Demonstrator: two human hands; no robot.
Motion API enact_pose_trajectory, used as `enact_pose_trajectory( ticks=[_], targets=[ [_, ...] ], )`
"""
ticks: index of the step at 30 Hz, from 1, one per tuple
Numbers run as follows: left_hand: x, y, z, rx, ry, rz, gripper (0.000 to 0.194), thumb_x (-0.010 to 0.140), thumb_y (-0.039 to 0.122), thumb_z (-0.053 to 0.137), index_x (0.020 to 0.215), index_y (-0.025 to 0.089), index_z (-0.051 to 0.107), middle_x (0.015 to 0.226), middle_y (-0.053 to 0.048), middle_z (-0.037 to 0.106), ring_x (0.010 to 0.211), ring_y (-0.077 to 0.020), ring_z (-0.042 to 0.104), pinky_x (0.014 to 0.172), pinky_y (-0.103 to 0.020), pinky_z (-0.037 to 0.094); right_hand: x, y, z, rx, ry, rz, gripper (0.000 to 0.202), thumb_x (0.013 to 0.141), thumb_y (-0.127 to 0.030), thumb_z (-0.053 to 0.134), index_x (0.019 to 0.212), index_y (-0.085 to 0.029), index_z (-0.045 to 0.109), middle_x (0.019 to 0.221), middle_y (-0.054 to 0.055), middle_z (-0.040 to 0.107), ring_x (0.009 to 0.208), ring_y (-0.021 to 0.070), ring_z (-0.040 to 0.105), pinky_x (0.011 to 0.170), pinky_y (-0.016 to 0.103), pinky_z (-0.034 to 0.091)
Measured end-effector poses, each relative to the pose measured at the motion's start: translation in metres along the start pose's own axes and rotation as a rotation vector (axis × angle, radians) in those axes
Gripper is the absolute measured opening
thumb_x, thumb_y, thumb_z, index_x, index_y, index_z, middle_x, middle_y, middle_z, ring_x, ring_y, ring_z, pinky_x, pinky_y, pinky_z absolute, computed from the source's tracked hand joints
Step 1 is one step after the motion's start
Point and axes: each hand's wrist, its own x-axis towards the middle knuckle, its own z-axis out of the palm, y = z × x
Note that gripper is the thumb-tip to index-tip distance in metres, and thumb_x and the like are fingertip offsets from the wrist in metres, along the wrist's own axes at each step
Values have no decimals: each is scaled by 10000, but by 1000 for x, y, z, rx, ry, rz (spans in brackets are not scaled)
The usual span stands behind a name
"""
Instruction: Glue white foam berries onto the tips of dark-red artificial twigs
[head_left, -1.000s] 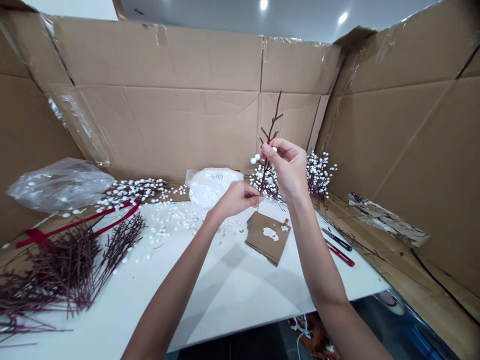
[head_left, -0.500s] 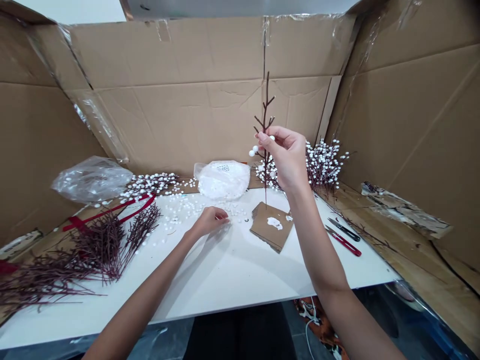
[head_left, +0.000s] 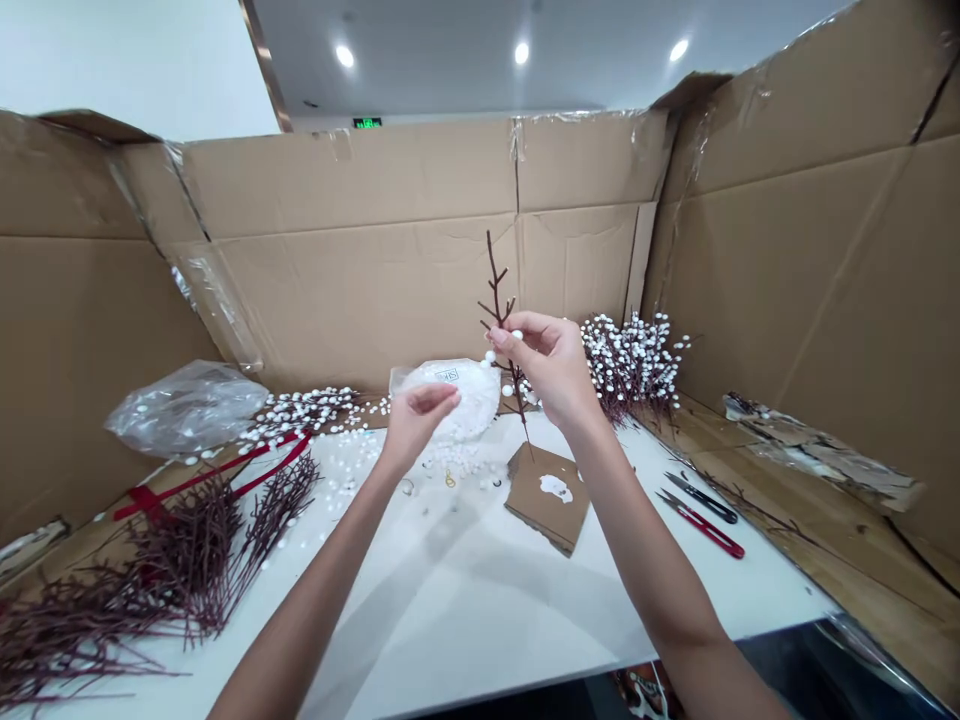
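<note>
My right hand point(head_left: 559, 365) pinches a thin brown artificial twig point(head_left: 495, 285), upright and slightly tilted above the table. A few white berries point(head_left: 491, 358) sit on its lower side shoots, while the upper shoots are bare. To its left, my left hand point(head_left: 421, 425) is raised with thumb and fingertips pressed together; whatever lies between them is too small to make out. Below the twig lies a cardboard piece point(head_left: 547, 515) with a white glue-like blob point(head_left: 556, 488). Loose white beads point(head_left: 352, 465) are scattered beyond and left of my left hand.
A plastic bag of white beads point(head_left: 472, 405) rests at the back. Berried twigs point(head_left: 637, 365) stand back right; bare twigs point(head_left: 195, 550) pile up left, near a red ribbon point(head_left: 255, 465). Red-handled snips point(head_left: 705, 525) and black snips point(head_left: 705, 497) lie right. Cardboard walls point(head_left: 360, 290) enclose the table.
My left hand has risen from the tabletop, fingertips pinched, and come nearer the twig. The twig in my right hand now tilts slightly left. The camera view has tipped upward.
</note>
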Motion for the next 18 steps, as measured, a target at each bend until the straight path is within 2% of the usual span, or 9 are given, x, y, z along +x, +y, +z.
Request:
enact_pose_trajectory(
  ticks=[1, 3, 6, 8, 11, 18],
  targets=[
    [4, 18, -2, -160, 111, 19, 323, 669, 394, 714, 869, 143, 677, 858, -69, 702, 736, -140, 623, 696, -255, 496, -1, 0, 1, 0, -8, 10, 305, 598, -432, 754, 626, -166, 607, 617, -6, 592, 569, 97, 520, 548, 245, 432],
    [10, 49, -3, -443, 225, 67, 281, 621, 345, 773, 807, 150, 693, 751, -40, 691, 709, -127, 627, 697, -245, 504, -2, 1, 3, -5, -19, 27, 307, 598, -434, 754, 625, -169, 602, 628, 3, 610, 592, 108, 540, 567, 252, 444],
    [12, 77, 4, -749, 198, 119, 205, 612, 287, 793, 739, 157, 697, 735, -15, 679, 712, -101, 635, 733, -229, 511, -4, 3, 6, -3, -32, 31, 290, 617, -413, 745, 619, -175, 580, 644, 3, 613, 621, 116, 559, 604, 260, 460],
    [13, 82, 11, -882, 148, 106, 173, 628, 271, 787, 726, 160, 698, 748, -5, 676, 721, -83, 634, 743, -210, 506, -4, 5, 7, -4, -42, 20, 275, 635, -393, 735, 616, -175, 567, 640, -4, 599, 620, 111, 554, 610, 257, 461],
    [15, 80, 18, -1001, 116, 61, 152, 642, 258, 780, 721, 157, 697, 749, 5, 675, 717, -66, 628, 754, -196, 498, -5, 6, 8, -31, -44, -6, 241, 661, -354, 718, 618, -172, 565, 622, -14, 575, 602, 100, 534, 595, 246, 452],
    [18, 74, 20, -997, 118, 59, 137, 657, 258, 768, 709, 152, 699, 783, -16, 690, 751, -93, 637, 836, -255, 491, -4, 8, 9, -98, -31, -17, 226, 659, -354, 702, 613, -177, 569, 595, -14, 550, 596, 108, 528, 558, 244, 439]
  ],
)
